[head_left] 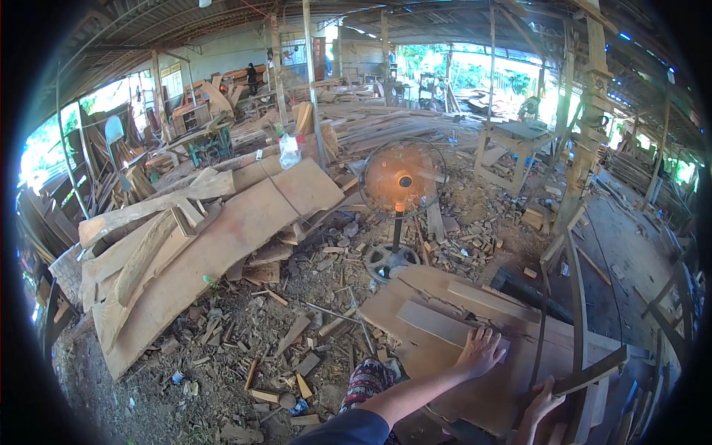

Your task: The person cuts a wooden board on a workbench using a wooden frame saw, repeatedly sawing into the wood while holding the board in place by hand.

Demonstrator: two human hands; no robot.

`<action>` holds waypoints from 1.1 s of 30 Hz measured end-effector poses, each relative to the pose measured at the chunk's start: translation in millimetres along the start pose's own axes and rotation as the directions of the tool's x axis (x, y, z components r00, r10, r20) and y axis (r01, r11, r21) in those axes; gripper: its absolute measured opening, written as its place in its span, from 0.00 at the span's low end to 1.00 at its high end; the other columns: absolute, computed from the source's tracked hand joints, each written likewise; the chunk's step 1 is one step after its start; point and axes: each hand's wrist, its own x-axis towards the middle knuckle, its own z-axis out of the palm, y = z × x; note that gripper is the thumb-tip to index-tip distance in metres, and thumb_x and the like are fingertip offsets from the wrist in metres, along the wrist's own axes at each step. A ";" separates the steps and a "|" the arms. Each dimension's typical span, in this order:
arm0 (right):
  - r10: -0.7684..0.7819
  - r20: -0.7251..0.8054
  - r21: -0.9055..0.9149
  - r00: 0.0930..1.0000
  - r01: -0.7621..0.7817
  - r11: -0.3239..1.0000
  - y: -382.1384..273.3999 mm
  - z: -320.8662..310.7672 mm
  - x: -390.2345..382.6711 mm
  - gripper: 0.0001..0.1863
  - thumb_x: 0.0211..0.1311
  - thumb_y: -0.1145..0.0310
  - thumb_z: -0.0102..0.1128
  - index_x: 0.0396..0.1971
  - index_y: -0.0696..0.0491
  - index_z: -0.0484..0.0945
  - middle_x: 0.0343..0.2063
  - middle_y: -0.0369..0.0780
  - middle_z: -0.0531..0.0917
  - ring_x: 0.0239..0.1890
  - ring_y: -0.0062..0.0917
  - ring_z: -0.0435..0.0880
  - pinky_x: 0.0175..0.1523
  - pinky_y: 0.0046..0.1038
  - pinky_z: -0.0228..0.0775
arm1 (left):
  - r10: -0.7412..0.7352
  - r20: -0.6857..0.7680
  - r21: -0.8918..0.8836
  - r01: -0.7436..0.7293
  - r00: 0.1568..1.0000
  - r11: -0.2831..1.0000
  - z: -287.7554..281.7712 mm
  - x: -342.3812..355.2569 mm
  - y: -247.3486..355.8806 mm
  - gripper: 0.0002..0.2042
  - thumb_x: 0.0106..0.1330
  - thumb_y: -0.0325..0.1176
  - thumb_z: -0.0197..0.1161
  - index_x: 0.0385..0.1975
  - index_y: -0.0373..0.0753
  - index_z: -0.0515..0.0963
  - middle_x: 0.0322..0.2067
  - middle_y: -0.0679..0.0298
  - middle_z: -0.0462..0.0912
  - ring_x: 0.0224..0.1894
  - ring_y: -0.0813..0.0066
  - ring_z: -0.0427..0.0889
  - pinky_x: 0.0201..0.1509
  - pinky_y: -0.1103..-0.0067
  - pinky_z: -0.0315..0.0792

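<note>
My left hand rests on a pale narrow plank with its fingers spread and slightly bent. The plank lies on a wide, irregular brown wooden slab at the lower right. Below and right of it, my right hand has its fingers curled round a dark, narrow wooden piece, which slants up to the right. Several long strips cross the slab beside my hands. My knee in patterned cloth shows under my left forearm.
A standing orange fan is just beyond the slab. Stacked slabs fill the left, with scrap wood strewn over the ground between. A wooden post and a workbench stand at right. A person in dark clothes is far back.
</note>
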 end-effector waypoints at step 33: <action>-0.010 -0.010 0.003 1.000 0.010 1.000 0.1 -2.6 1.4 0.03 0.60 0.75 0.54 0.28 0.55 0.70 0.11 0.33 0.68 0.14 0.16 0.67 0.22 0.21 0.63 | -0.006 -0.021 0.027 0.006 1.000 1.000 12.8 -3.4 -2.4 0.26 0.71 0.50 0.46 0.58 0.35 0.68 0.56 0.47 0.69 0.63 0.50 0.61 0.65 0.54 0.53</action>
